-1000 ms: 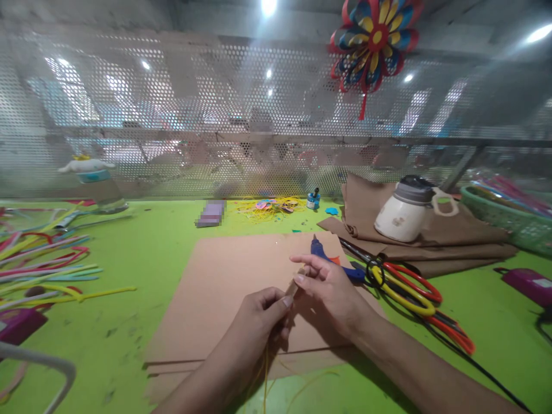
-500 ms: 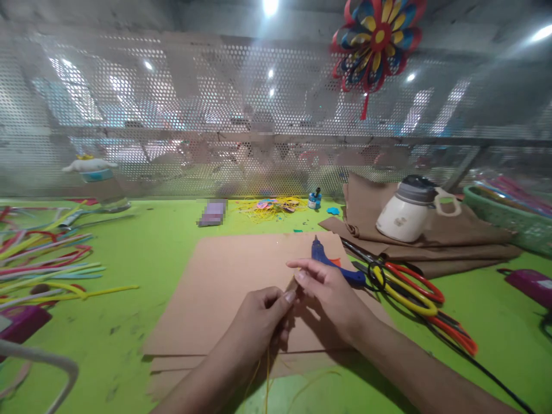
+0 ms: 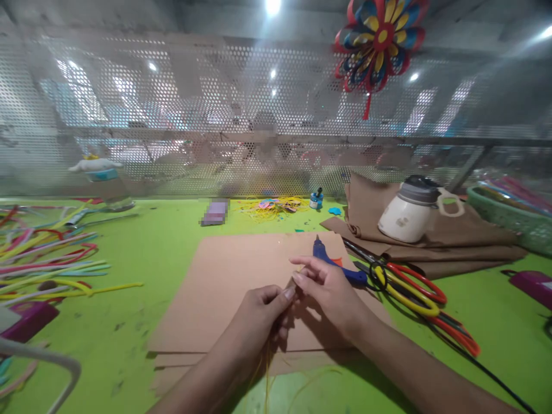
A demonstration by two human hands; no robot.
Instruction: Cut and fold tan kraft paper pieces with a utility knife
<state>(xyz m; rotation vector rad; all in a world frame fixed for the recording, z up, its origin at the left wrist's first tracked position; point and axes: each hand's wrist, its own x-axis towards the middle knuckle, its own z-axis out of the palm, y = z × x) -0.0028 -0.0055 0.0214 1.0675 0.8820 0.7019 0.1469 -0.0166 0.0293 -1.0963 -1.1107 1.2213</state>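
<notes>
My left hand (image 3: 263, 316) is closed, thumb against fingers, on a small brown piece (image 3: 291, 284). Touching the same piece from the right are the thumb and fingertips of my right hand (image 3: 330, 290), its index finger stretched forward. The piece is mostly hidden by the fingers. Thin yellow strings (image 3: 267, 379) hang below my left hand. Both hands are over a stack of brown cardboard sheets (image 3: 233, 276). A blue glue gun (image 3: 321, 253) lies just beyond my right hand, beside scissors with red and yellow handles (image 3: 420, 293).
Pipe cleaners (image 3: 52, 264) lie at the left. A white jug (image 3: 407, 213) stands on folded brown cloth (image 3: 366, 198), near a green basket (image 3: 500, 213). Yellow strings (image 3: 276, 207) and a blue bottle (image 3: 316, 199) are at the back. A flower ornament (image 3: 383, 37) hangs above.
The whole view has shifted slightly, with the scene now a little further right. Both hands keep nearly the same pose, with small finger movement around the brown piece.
</notes>
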